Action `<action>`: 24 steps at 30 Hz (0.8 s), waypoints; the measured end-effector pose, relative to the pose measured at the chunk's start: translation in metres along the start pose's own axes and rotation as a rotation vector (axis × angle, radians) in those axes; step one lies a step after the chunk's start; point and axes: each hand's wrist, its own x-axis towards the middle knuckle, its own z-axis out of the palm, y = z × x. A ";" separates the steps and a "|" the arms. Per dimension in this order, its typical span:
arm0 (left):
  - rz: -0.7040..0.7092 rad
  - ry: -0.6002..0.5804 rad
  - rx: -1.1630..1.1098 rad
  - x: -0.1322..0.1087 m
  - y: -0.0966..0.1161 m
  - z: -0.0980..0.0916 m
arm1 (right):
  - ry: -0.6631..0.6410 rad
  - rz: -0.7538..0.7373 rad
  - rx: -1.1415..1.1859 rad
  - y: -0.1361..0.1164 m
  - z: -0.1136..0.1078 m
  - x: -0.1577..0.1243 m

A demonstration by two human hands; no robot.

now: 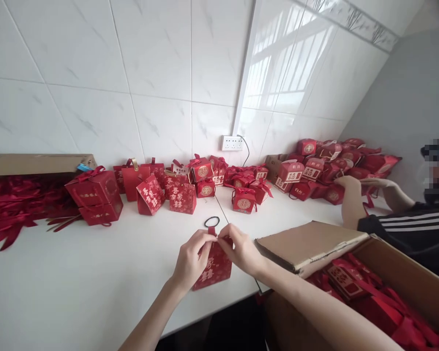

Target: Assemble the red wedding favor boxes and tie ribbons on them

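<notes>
A red gift box with gold Chinese lettering stands upright near the table's front edge. At its top, my left hand pinches the left side of the upper edge, close to a short red strap. Opposite it, my right hand has thumb and finger closed on the top edge's right side. Both sets of fingertips almost meet there, and they partly hide the box's top. Just behind the box lies a black hair tie, apart from both hands.
Several finished-looking red boxes line the wall. Red ribbons fill a carton at left. An open cardboard box of red boxes stands at right front. Beyond it, another person's hands touch a pile of red boxes. A power strip is on the wall.
</notes>
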 end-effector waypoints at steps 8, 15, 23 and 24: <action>0.038 -0.012 -0.040 -0.003 -0.004 0.000 | -0.104 -0.256 -0.219 0.012 -0.003 -0.006; 0.084 -0.047 0.001 -0.005 -0.005 0.000 | -0.150 -0.276 -0.174 0.016 -0.008 -0.007; 0.118 -0.074 0.019 -0.004 -0.009 -0.001 | -0.136 -0.366 -0.133 0.022 -0.008 -0.005; 0.120 -0.083 0.021 -0.004 -0.009 -0.002 | -0.141 -0.370 -0.143 0.022 -0.008 -0.004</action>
